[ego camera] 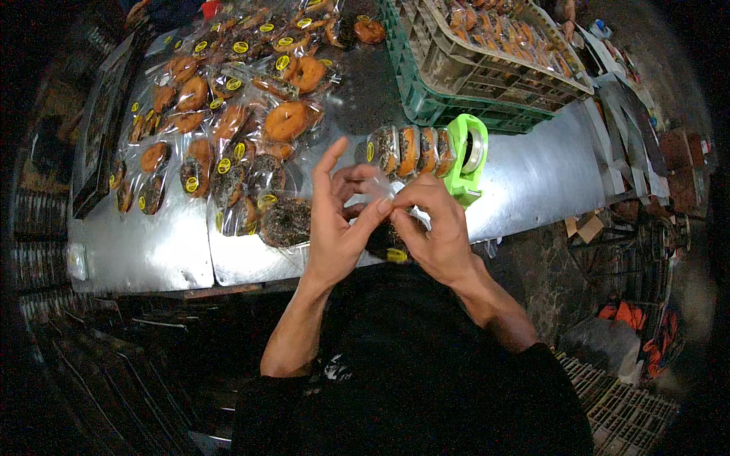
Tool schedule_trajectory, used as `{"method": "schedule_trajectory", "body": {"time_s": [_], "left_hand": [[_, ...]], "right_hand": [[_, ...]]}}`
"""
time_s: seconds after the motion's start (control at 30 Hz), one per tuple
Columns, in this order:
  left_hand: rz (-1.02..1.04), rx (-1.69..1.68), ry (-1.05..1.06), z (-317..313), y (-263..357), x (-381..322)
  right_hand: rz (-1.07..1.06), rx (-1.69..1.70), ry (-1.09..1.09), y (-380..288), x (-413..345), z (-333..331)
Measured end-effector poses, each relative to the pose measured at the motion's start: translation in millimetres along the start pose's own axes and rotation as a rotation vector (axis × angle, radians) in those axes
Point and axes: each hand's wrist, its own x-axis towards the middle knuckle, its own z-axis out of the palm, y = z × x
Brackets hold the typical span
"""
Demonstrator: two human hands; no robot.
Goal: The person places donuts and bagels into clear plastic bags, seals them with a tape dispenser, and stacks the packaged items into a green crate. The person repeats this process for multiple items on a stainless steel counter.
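Observation:
My left hand point(348, 222) and my right hand point(430, 225) meet at the table's front edge, pinching the top of a clear plastic bag point(379, 187) between thumbs and fingers. Under the hands hangs a dark bagged donut with a yellow sticker point(397, 255), partly hidden by them. Just beyond, several bagged donuts point(408, 151) stand on edge in a row against a bright green tape dispenser point(466, 159). To the left of my left hand lies a dark, crumb-coated donut point(285, 222) in plastic, beside a large spread of bagged donuts point(286, 121).
Stacked plastic crates point(496, 85), the upper one holding bagged donuts point(507, 34), stand at the back right of the metal table point(542, 171). A dark tray point(105, 125) lies along the left side. Another person's hand point(567, 28) shows beyond the crates.

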Motion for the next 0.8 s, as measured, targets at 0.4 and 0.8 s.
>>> {"method": "schedule_trajectory", "body": {"time_s": [0.4, 0.8], "left_hand": [[0.317, 0.803, 0.263, 31.1, -12.7, 4.5], [-0.003, -0.224, 0.477, 85.0, -48.8, 45.3]], "right_hand": [[0.044, 0.087, 0.063, 37.8, 18.9, -14.6], [-0.08, 0.139, 0.162, 78.5, -2.2, -52.8]]}}
